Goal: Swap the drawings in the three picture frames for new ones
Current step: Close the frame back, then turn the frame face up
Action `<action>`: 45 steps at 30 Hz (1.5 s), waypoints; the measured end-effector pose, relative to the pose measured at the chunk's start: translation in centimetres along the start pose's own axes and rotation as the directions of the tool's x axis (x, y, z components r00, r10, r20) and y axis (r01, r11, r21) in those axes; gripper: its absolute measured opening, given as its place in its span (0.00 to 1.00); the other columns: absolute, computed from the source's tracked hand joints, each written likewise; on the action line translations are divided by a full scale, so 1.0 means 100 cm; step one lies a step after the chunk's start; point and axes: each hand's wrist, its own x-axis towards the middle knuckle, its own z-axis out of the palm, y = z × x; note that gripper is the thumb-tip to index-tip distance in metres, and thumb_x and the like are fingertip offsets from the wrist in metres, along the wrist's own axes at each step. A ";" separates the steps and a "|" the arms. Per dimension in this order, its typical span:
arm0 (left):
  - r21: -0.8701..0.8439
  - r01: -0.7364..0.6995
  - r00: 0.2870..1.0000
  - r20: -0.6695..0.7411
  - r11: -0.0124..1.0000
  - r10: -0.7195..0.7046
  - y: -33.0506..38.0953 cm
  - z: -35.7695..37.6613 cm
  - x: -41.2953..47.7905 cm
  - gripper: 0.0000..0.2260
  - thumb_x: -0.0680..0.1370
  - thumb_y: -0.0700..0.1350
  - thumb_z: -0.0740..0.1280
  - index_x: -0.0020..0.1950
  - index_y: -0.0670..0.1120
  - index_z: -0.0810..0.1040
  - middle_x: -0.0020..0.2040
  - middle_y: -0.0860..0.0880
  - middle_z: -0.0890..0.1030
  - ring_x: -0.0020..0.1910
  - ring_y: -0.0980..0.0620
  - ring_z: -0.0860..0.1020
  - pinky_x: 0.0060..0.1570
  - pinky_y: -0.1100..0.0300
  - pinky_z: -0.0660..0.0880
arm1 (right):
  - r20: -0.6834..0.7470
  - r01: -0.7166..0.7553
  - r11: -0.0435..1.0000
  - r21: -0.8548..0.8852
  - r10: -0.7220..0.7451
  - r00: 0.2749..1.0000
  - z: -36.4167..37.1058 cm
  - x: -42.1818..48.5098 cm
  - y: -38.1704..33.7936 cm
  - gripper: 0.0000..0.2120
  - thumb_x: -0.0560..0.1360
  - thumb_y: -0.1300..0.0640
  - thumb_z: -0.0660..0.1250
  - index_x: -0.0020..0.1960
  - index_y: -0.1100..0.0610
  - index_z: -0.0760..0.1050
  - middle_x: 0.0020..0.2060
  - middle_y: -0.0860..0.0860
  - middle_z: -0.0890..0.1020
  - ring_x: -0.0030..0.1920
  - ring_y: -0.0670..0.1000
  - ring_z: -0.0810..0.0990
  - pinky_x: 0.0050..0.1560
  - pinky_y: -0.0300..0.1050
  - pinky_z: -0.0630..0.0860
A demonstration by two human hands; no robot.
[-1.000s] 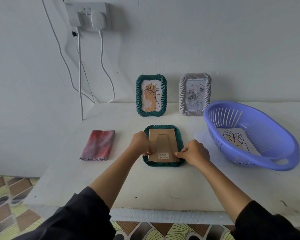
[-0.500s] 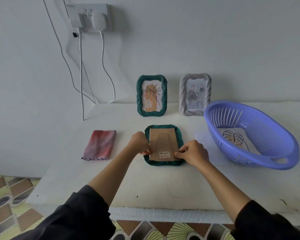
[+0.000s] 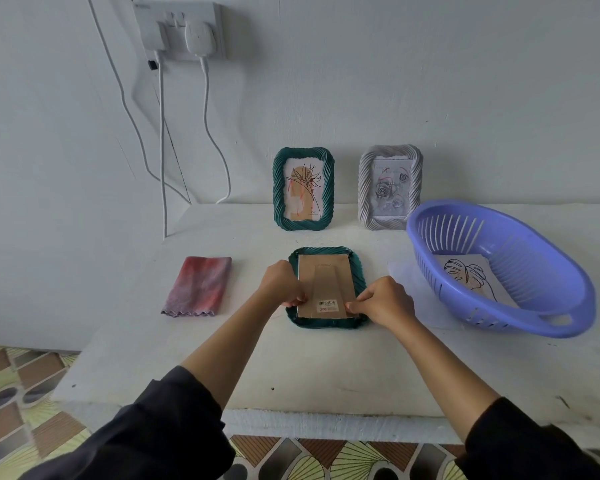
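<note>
Frame handling: face-down green frame [image 3: 326,323] looks light and rigid, with a ribbed rim that gives grip; any glass inside would be fragile, but none is visible from here.
Backing: backing board [image 3: 326,271] is thin brown card, probably stiff but bendable, so it should be lifted by its edges, not the middle.
Hold points: best at the near corners of the board, where both hands are now; whether tabs lock it is too small to tell.
Frame location: flat on the tabletop [image 3: 291,368], centre, nearer than the two standing frames, between cloth [image 3: 198,285] on the left and basket [image 3: 534,306] on the right.
Orientation: back up, glass side down; long axis runs near to far; barcode sticker [image 3: 327,304] and the wide end of the stand leg are at the near end.
Left hand [image 3: 279,284]: fingers curled, gripping the board's left edge near the near corner.
Right hand [image 3: 383,301]: fingers curled, pinching the board's near right corner.
Other frames: standing green frame [image 3: 278,192] and white frame [image 3: 364,188] are upright against the far wall, each with a drawing inside.
New drawing: leaf line drawing [image 3: 471,278] lies flat in the basket.
Step judged: working on the backing of the first frame; which way it is going, I cannot tell.
</note>
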 end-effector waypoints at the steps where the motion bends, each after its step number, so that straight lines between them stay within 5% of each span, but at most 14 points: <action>1: 0.011 -0.005 1.000 -0.006 1.000 0.005 0.000 0.000 0.001 0.14 0.70 0.36 0.72 0.55 0.36 0.76 0.33 0.45 0.77 0.27 0.52 0.76 0.32 0.63 0.77 | 0.002 0.000 1.000 0.001 0.000 1.000 0.000 0.000 0.000 0.13 0.67 0.49 0.74 0.46 0.58 0.82 0.46 0.52 0.84 0.48 0.54 0.80 0.53 0.48 0.73; 12: 0.088 -0.045 0.998 -0.036 0.995 0.049 -0.003 0.003 0.014 0.08 0.70 0.36 0.71 0.46 0.38 0.75 0.30 0.46 0.77 0.27 0.52 0.76 0.42 0.58 0.80 | 0.005 -0.004 1.000 -0.004 0.004 1.000 0.004 0.002 0.002 0.12 0.67 0.49 0.74 0.46 0.56 0.82 0.47 0.51 0.84 0.50 0.54 0.80 0.55 0.49 0.74; 17: 0.134 -0.043 0.998 -0.038 0.990 0.048 -0.003 0.005 0.015 0.09 0.68 0.38 0.73 0.42 0.39 0.74 0.36 0.44 0.78 0.38 0.46 0.78 0.46 0.55 0.79 | 0.023 -0.001 1.000 -0.024 0.002 1.000 0.002 0.004 0.002 0.13 0.67 0.50 0.75 0.47 0.56 0.81 0.49 0.50 0.84 0.51 0.54 0.80 0.55 0.48 0.73; 22: 0.204 -0.038 0.999 -0.023 0.978 0.043 -0.003 0.005 0.018 0.10 0.69 0.40 0.73 0.36 0.42 0.72 0.33 0.47 0.75 0.38 0.48 0.76 0.40 0.59 0.74 | 0.025 0.022 0.999 -0.043 -0.021 0.999 0.002 0.004 0.003 0.15 0.66 0.49 0.75 0.49 0.55 0.80 0.50 0.50 0.83 0.52 0.54 0.79 0.54 0.47 0.70; 28: 0.098 -0.023 0.996 -0.088 0.995 0.031 -0.004 0.003 0.022 0.11 0.71 0.38 0.68 0.32 0.42 0.67 0.30 0.47 0.71 0.28 0.52 0.70 0.25 0.64 0.66 | 0.007 0.011 1.000 0.005 -0.011 1.000 -0.010 0.017 0.003 0.16 0.71 0.47 0.69 0.56 0.54 0.78 0.57 0.51 0.80 0.58 0.55 0.76 0.61 0.49 0.69; 36: -0.043 -0.104 0.966 -0.243 0.994 0.090 -0.003 0.008 0.034 0.05 0.73 0.39 0.66 0.39 0.38 0.76 0.38 0.41 0.78 0.40 0.40 0.80 0.39 0.53 0.76 | -0.076 0.036 0.999 0.035 -0.033 0.997 0.001 0.050 -0.003 0.19 0.72 0.44 0.67 0.60 0.49 0.77 0.59 0.55 0.77 0.61 0.58 0.73 0.57 0.49 0.71; 40: 0.030 -0.089 0.964 -0.250 0.996 0.093 0.000 0.011 0.035 0.04 0.72 0.38 0.66 0.39 0.37 0.77 0.43 0.37 0.81 0.45 0.39 0.81 0.39 0.51 0.77 | -0.077 0.034 0.997 0.072 -0.028 0.997 0.010 0.056 -0.001 0.17 0.69 0.45 0.70 0.57 0.47 0.79 0.57 0.55 0.78 0.60 0.58 0.74 0.56 0.50 0.72; 45: 0.026 -0.081 0.967 -0.242 0.996 0.085 -0.002 0.013 0.041 0.09 0.71 0.39 0.69 0.49 0.40 0.83 0.49 0.43 0.83 0.47 0.43 0.81 0.44 0.54 0.79 | -0.092 0.041 0.994 0.098 -0.032 0.995 0.015 0.060 0.004 0.17 0.69 0.45 0.71 0.57 0.45 0.79 0.58 0.54 0.78 0.60 0.57 0.75 0.55 0.49 0.71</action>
